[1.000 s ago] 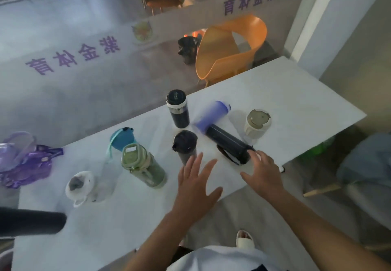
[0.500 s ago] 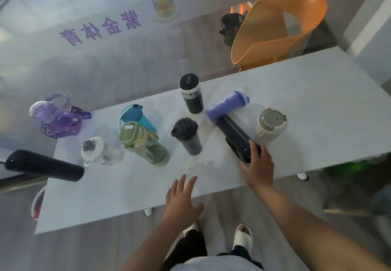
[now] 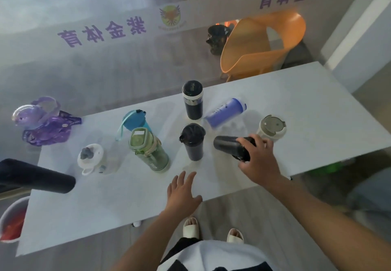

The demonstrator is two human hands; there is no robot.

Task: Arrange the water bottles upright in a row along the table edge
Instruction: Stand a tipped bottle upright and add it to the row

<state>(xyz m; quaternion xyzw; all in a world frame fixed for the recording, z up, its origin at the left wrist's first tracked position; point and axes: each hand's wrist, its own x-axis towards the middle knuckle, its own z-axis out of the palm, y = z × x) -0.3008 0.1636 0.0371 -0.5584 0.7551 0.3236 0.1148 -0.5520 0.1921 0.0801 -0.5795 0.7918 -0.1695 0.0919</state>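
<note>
My right hand (image 3: 257, 160) grips a slim black bottle (image 3: 229, 147), lifted and tilted above the white table (image 3: 317, 122). My left hand (image 3: 182, 190) hovers open over the table's near edge. Standing upright are a black tumbler (image 3: 193, 141), a tall black-and-white bottle (image 3: 193, 101), a green bottle (image 3: 149, 150), a teal-lidded bottle (image 3: 135, 120), a clear white-lidded bottle (image 3: 95, 160) and a beige cup (image 3: 271, 128). A blue bottle (image 3: 226, 112) lies on its side. Over the table's left end lies a long black bottle (image 3: 38, 176).
An orange chair (image 3: 262, 42) stands beyond the table's far edge. A purple bottle on a purple bag (image 3: 42, 122) sits past the table's left corner. A white bucket (image 3: 12, 222) stands on the floor at the left. My sandalled feet (image 3: 190, 227) are below the near edge.
My right hand has closed on the slim black bottle and raised it off the table, turning it away from the blue one. My left hand has moved slightly forward over the table edge.
</note>
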